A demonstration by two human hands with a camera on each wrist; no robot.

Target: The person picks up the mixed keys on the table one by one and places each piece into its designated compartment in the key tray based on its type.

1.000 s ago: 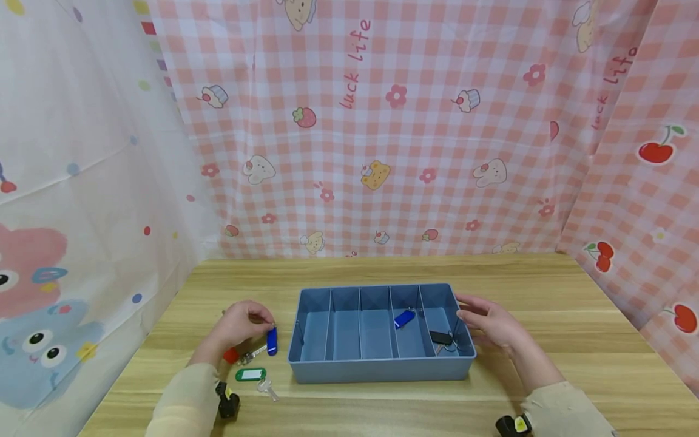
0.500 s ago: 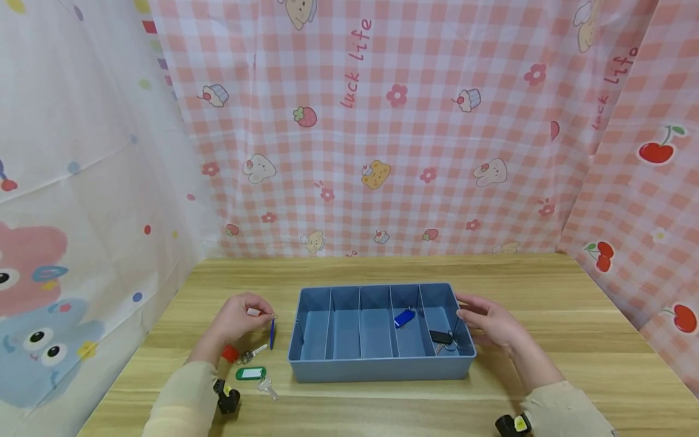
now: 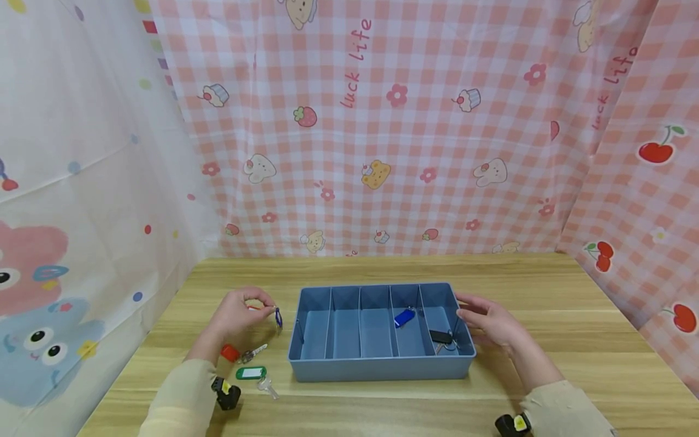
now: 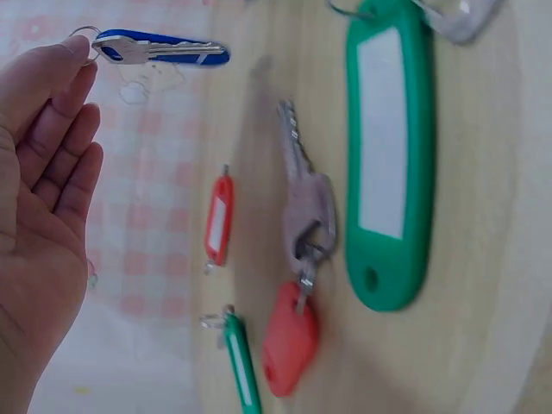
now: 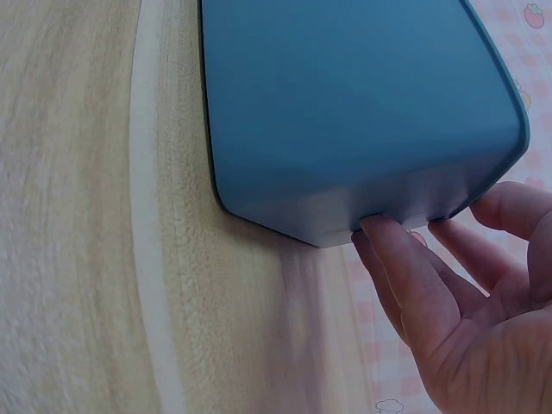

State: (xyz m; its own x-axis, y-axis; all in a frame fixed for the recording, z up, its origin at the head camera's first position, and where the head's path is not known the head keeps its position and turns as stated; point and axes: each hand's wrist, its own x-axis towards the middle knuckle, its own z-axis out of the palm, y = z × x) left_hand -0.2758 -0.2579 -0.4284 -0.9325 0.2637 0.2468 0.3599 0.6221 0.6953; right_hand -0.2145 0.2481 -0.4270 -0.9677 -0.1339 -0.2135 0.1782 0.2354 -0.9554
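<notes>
In the head view my left hand [image 3: 236,317] is raised left of the blue-grey divided box [image 3: 382,369]. Thumb and finger pinch the ring of a key with a blue tag [image 4: 164,50], which hangs from them. My right hand [image 3: 494,325] rests at the box's right end; the right wrist view shows fingertips touching its outer wall and the thumb at the rim. Inside the box, a blue key tag [image 3: 404,318] lies in the second compartment from the right. A black key tag [image 3: 441,337] with a ring is in the rightmost one.
Left of the box lie a key with a red tag [image 3: 230,352] and a green tag [image 3: 251,373] with a silver key [image 3: 267,386]. The left wrist view also shows another red tag [image 4: 219,221] and another green tag [image 4: 242,362]. Patterned curtains [image 3: 349,152] border the table.
My left hand has lifted the blue-tagged key slightly up off its earlier place, and the tag has turned edge-on. The right hand and the box have not visibly moved.
</notes>
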